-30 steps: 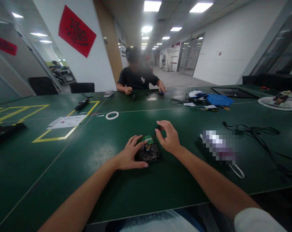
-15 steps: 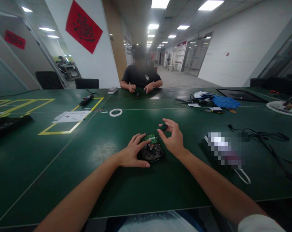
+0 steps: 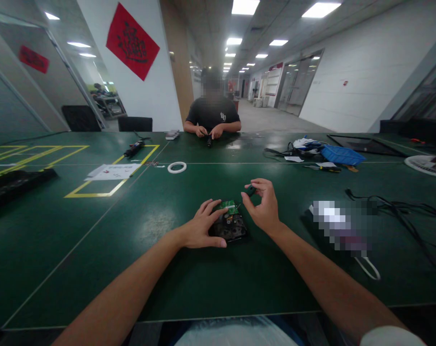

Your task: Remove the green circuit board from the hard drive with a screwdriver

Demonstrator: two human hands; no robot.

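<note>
A flat black device point(image 3: 232, 230) lies on the green table, a small green circuit board point(image 3: 231, 207) along its far edge. Fingers spread, my left hand point(image 3: 203, 226) rests over the device's left side and hides that part. My right hand point(image 3: 264, 204) pinches the dark, stubby handle of a small screwdriver point(image 3: 251, 190). Its thin shaft slants down towards the board's right corner; whether the tip touches a screw I cannot tell.
A pixelated object with a white loop point(image 3: 369, 269) and black cables point(image 3: 401, 206) lie right. Beyond are a blue tray point(image 3: 342, 154), a screwdriver point(image 3: 324, 168) and a white ring point(image 3: 177, 167). Paper point(image 3: 113, 171) sits left. A person point(image 3: 213, 113) sits opposite, handling a dark object.
The view has shifted slightly, moving the scene a little to the right. Both my hands keep nearly the same place at the device. The person opposite has brought their hands together.
</note>
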